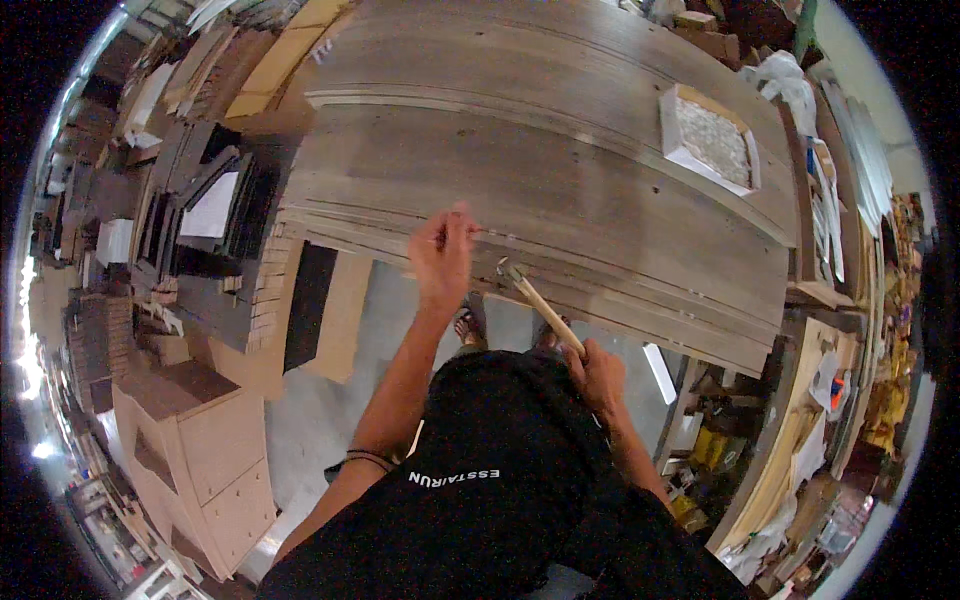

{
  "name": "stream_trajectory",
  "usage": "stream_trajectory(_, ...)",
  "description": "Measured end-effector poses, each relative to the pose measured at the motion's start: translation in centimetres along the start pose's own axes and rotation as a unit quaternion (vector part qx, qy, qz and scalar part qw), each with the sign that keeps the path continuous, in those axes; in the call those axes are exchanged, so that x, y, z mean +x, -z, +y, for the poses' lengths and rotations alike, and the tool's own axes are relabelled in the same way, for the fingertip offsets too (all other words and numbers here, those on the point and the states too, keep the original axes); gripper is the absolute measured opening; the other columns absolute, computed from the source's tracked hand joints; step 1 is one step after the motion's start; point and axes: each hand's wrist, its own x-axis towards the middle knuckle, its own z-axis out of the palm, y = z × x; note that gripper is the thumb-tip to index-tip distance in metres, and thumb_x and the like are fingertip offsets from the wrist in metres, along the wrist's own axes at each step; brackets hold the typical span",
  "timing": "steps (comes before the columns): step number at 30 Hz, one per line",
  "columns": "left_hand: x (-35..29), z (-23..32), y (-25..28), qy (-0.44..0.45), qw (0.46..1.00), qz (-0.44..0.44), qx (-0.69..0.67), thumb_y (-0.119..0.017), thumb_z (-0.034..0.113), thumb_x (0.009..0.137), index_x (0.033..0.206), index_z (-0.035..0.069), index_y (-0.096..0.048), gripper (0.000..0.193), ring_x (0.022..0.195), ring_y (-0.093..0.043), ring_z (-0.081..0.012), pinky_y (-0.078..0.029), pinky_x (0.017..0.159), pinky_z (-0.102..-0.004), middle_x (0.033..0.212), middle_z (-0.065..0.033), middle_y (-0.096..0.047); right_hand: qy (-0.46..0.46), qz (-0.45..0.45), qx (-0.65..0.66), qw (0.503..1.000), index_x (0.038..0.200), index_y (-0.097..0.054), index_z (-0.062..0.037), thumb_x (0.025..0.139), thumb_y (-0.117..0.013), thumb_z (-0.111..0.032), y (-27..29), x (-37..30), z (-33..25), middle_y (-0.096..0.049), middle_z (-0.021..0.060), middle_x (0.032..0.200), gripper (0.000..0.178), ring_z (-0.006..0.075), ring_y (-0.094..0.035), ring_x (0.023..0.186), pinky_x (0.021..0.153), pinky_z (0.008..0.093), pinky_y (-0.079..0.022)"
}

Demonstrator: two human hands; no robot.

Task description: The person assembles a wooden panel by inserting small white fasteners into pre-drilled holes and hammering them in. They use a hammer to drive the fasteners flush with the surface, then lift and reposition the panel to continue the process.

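Note:
My right hand is wrapped round the lower end of a hammer's light wooden handle. The hammer points up and to the left, with its small metal head over the near edge of the brown wooden boards. My left hand is closed in a pinch just above that same edge, left of the hammer head. What its fingertips hold, if anything, is too small to make out. Long narrow grooves and a few dark holes run along the boards.
A white box of small pale pieces lies on the boards at the far right. Dark panels are stacked at the left, above a light wooden cabinet. Crowded shelving stands on the right. My feet are below the near edge.

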Motion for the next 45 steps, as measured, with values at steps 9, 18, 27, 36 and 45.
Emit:
stream_trajectory(9,-11.9,21.3,-17.1,-0.325,0.754,-0.53,-0.212,-0.06,0.021,0.088,0.076,0.003,-0.066,0.022,0.057,-0.056,-0.0136,-0.044,0.053,-0.0279,0.064,-0.0059,-0.06,-0.096,0.092,0.068,0.989,0.106,-0.057,-0.0065,0.089,-0.057,-0.037,2.7,-1.8,13.0,-0.062,0.014,0.07,0.035,0.0312,-0.058,0.058,0.053,0.0421,-0.046)
stream_trajectory(18,-11.9,20.2,-29.5,-0.394,0.719,-0.553,-0.145,-0.063,0.025,0.085,0.073,0.004,-0.065,0.024,0.054,-0.055,-0.0185,-0.044,0.05,-0.0326,0.062,-0.0094,-0.059,-0.247,0.172,0.238,0.924,0.091,-0.06,-0.0053,0.09,-0.058,-0.035,5.0,-2.2,19.1,-0.055,0.0059,0.061,0.03,0.0181,-0.051,0.053,0.049,0.0349,-0.041)
stream_trajectory(27,10.8,-6.7,-44.6,-0.433,0.72,-0.213,0.499,-0.06,0.03,0.079,0.096,0.006,-0.064,0.03,0.085,-0.063,-0.0345,-0.052,0.074,-0.044,0.099,-0.0173,-0.061,-0.272,0.245,0.251,0.896,0.071,-0.056,0.0008,0.088,-0.059,-0.036,7.9,-3.5,24.1,-0.042,0.0019,0.054,0.04,0.0112,-0.038,0.052,0.047,0.0311,-0.033)
stream_trajectory(36,13.8,-9.8,-46.4,-0.384,0.585,-0.287,0.654,-0.057,0.017,0.08,0.086,0.007,-0.062,0.013,0.101,-0.057,-0.0326,-0.051,0.076,-0.0464,0.099,-0.0135,-0.061,-0.276,0.249,0.273,0.888,0.072,-0.057,0.0006,0.087,-0.063,-0.036,8.3,-3.3,24.5,-0.043,0.0002,0.055,0.039,0.0101,-0.039,0.054,0.048,0.0288,-0.033)
stream_trajectory(45,15.0,-7.5,-48.1,-0.307,0.858,-0.184,0.369,-0.054,0.024,0.088,0.083,0.005,-0.065,0.022,0.058,-0.063,-0.0247,-0.047,0.052,-0.0378,0.077,-0.0111,-0.068,-0.277,0.262,0.271,0.884,0.072,-0.058,-0.0018,0.084,-0.066,-0.028,8.3,-4.3,24.2,-0.049,0.0073,0.054,0.03,0.0144,-0.041,0.051,0.05,0.0329,-0.039)
